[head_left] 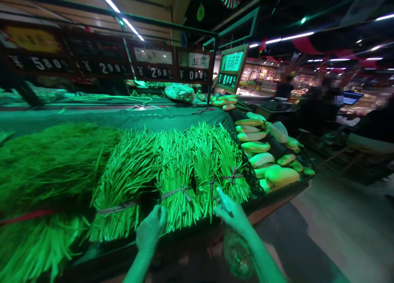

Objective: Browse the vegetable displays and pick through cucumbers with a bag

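Tied bundles of garlic chives lie side by side on the sloping stall under green light. My left hand (150, 227) is closed, fingers curled, at the lower left edge of the middle chive bundle (177, 180). Whatever its fingers hold, if anything, is hidden. My right hand (232, 213) has its index finger stretched out over the stem ends of the narrower chive bundle (206, 168); its other fingers are partly hidden. Beyond it lies the right-hand chive bundle (232, 174) with a dark tie. Another chive bundle (123, 184) rests left of my left hand.
Feathery greens (46, 164) with a red band fill the left side. Pale green gourds (281, 174) lie right of a black mesh divider (241, 151). Price signs (192, 67) hang above. A round, clear object (238, 254) shows below my right forearm. People stand in the right background.
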Motion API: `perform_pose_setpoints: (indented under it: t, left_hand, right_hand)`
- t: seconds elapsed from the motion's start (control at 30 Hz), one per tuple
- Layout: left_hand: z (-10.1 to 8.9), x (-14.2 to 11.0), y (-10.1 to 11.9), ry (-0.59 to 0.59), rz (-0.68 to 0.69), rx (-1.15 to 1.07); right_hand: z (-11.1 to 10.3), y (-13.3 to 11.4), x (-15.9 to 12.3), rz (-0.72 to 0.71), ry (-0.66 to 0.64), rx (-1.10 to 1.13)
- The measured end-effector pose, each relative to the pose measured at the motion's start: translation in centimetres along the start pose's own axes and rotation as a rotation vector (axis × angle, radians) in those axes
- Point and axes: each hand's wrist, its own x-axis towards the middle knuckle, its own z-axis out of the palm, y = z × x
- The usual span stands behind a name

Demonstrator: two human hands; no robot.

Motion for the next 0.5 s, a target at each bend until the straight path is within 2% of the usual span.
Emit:
perform_pose_setpoints:
  t: [0.07, 0.13, 0.23, 0.33, 0.5]
  left_hand:
    - [0.0, 0.1, 0.0, 0.013, -0.014, -0.014]
    - [-0.1, 0.1, 0.0, 0.027, -0.03, -0.012]
    - [-0.1, 0.0, 0.2, 0.059, -0.053, -0.006]
    - [0.0, -0.3, 0.4, 0.102, -0.079, -0.007]
    - [0.6, -0.4, 0.6, 0.143, -0.114, -0.022]
  right_hand:
    - [3.2, -2.2, 0.4, -0.05, -0.204, -0.031]
    - [5.9, -4.4, 0.8, -0.09, -0.351, -0.049]
    - [7.9, -6.5, 1.6, -0.152, -0.427, -0.052]
    - [6.3, -5.9, 2.7, -0.131, -0.307, 0.034]
    - [-1.4, -1.0, 5.1, 0.063, 0.151, 0.316]
